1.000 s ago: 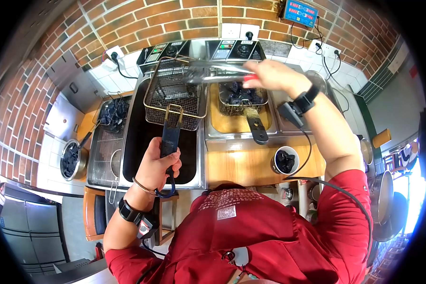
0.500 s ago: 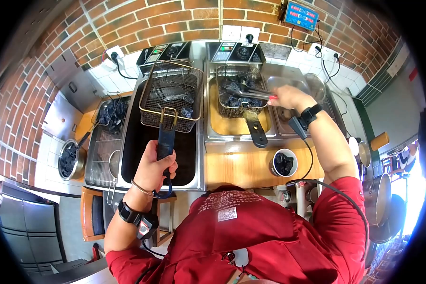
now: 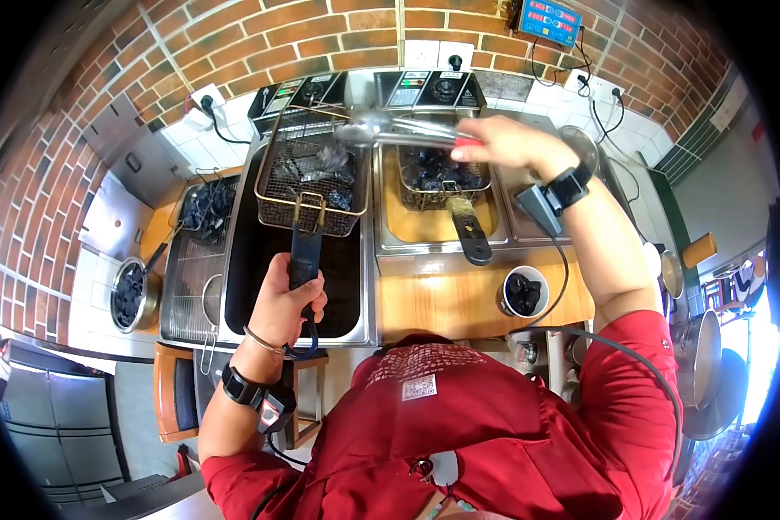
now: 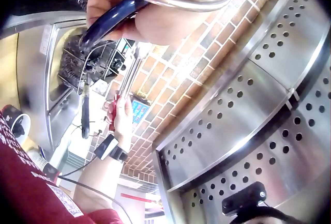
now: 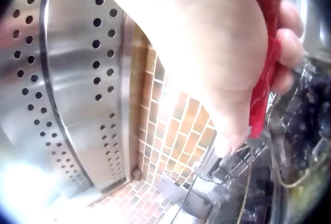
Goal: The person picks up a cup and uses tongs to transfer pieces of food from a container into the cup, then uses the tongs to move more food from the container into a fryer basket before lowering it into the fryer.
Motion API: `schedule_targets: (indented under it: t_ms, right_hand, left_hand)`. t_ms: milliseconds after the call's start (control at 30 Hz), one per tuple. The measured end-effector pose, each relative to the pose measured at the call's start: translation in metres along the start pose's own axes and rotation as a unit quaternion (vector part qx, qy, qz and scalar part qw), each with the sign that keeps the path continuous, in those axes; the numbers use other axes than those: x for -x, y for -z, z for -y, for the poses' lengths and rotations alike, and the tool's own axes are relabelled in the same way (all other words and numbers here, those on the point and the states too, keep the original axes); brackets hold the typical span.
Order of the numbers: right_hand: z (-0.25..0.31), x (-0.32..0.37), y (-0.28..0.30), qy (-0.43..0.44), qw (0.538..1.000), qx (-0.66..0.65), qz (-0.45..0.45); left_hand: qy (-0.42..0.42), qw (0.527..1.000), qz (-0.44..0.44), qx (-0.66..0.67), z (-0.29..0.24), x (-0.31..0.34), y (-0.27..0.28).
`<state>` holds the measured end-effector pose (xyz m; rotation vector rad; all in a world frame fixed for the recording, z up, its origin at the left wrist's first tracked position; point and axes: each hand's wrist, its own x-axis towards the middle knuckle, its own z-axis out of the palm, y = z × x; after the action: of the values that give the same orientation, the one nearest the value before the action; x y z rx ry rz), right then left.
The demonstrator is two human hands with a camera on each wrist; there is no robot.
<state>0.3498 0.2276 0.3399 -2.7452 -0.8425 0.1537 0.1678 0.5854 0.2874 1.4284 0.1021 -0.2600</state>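
Observation:
My left hand (image 3: 288, 302) grips the dark handle (image 3: 305, 251) of a wire fry basket (image 3: 267, 208), which is held over a deep steel vat (image 3: 342, 321). Dark crumpled pieces (image 3: 308, 169) lie in this basket. My right hand (image 3: 513, 143) holds metal tongs (image 3: 416, 132) by their red grips (image 5: 265, 87); the tongs' blurred tips reach over the left basket. A blurred dark piece (image 3: 333, 158) is just below them. Beneath the right hand, a second basket (image 3: 446, 204) full of black pieces sits in a vat of yellowish oil (image 3: 399, 227).
A white cup of black pieces (image 3: 523, 293) stands on the wooden counter (image 3: 416, 299). Farther left are a wire rack (image 3: 191, 286) with a dark-filled basket (image 3: 206, 212) and a steel pot (image 3: 136, 295). Control panels (image 3: 429, 89) line the back wall. A cable (image 3: 565, 286) hangs from my right wrist.
The tongs have gone from over the left basket down into the right basket, then back left over the left one. More dark pieces show in the left basket, still held by my left hand.

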Motion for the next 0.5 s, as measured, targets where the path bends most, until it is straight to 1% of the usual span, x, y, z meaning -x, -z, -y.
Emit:
schedule_targets:
  t_ms: [33, 67, 133, 200, 267, 367, 500]
  right_hand:
    - [0.001, 0.003, 0.009, -0.026, 1.0, 0.003, 0.015]
    - [-0.016, 0.003, 0.002, -0.048, 0.998, 0.04, -0.019]
    - [-0.022, 0.012, 0.008, -0.135, 0.986, 0.079, 0.055]
    - [-0.03, 0.017, -0.006, -0.175, 0.978, 0.096, 0.058]
    - [-0.032, 0.012, -0.019, -0.202, 0.968, 0.12, 0.087]
    - [-0.035, 0.002, -0.036, -0.213, 0.962, 0.145, 0.087]
    - [-0.036, 0.006, -0.033, -0.214, 0.961, 0.149, 0.098]
  left_hand:
    - [0.001, 1.0, 0.0, 0.008, 0.0, 0.0, 0.001]
    - [0.001, 1.0, 0.0, 0.016, 0.001, 0.0, 0.001]
    - [-0.003, 1.0, -0.003, 0.014, 0.001, 0.003, 0.002]
    - [-0.007, 1.0, -0.004, 0.01, 0.002, 0.004, 0.002]
    - [-0.001, 1.0, -0.01, 0.016, 0.006, 0.003, 0.005]
    - [0.003, 1.0, -0.016, 0.013, 0.006, 0.002, 0.006]
    - [0.002, 1.0, -0.018, 0.01, 0.006, 0.001, 0.007]
